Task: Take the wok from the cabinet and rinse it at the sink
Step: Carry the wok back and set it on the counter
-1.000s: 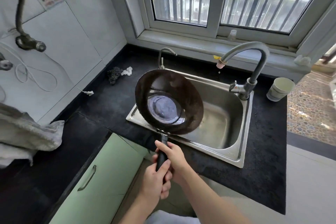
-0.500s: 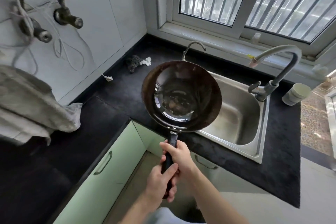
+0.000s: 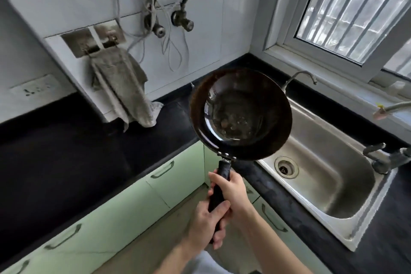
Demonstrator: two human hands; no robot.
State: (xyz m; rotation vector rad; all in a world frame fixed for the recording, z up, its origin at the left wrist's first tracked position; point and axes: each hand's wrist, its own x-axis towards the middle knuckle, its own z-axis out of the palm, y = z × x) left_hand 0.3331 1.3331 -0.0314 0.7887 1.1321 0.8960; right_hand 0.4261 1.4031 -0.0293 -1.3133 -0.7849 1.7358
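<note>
Your right hand [image 3: 232,191] and left hand [image 3: 205,223] both grip the handle [image 3: 223,171], right ahead of left. The wok [image 3: 240,113] hangs just beyond them, the sink [image 3: 329,187] to their right.

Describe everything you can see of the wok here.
The wok is round, dark metal with a brownish rim and a glossy inside speckled with pale spots at the bottom. A riveted bracket joins it to a black handle. It is held in the air, opening tilted toward the camera, over the sink edge. The right hand and left hand grip the handle.
</note>
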